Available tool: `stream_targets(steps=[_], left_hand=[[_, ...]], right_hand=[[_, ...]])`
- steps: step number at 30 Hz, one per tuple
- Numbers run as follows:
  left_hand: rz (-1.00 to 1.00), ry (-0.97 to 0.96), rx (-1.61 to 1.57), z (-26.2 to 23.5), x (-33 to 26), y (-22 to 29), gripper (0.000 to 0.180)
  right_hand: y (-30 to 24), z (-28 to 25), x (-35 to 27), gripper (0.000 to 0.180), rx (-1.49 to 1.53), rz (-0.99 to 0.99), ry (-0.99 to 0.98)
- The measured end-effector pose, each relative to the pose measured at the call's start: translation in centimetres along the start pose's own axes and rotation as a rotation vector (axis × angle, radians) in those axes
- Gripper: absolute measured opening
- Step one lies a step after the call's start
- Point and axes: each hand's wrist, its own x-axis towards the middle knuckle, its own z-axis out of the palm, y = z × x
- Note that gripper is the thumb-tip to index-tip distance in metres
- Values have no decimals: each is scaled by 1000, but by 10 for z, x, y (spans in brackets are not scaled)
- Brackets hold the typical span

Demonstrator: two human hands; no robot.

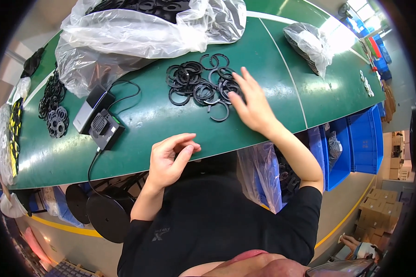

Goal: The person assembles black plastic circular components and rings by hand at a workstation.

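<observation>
A loose heap of black C-shaped rings [203, 85] lies on the green tabletop, each ring thin with a gap in it. My right hand [252, 101] reaches in from the right with its fingers stretched and spread. Its fingertips are over the heap's right edge and partly hide some rings; nothing shows in its grasp. My left hand [167, 159] is at the table's near edge, apart from the heap. Its fingers are curled in and the thumb meets them, with nothing visible between them. One single ring [218, 112] lies at the heap's near side.
A large clear plastic bag [138, 39] of black parts stands at the back. Left of the heap sit a black device [105, 131] with cables and more ring piles [56, 121]. Another filled bag [309, 44] lies back right. Blue bins [365, 141] stand below the table's right side.
</observation>
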Motion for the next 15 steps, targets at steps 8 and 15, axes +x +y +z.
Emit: stream_targets(steps=[8, 15], left_hand=[[-26, 42, -4, -1, -2, 0, 23], [-6, 47, -4, -4, -5, -1, 23]], right_hand=[[-29, 15, 19, 50, 357, -40, 1], [51, -61, 68, 44, -136, -203, 659]])
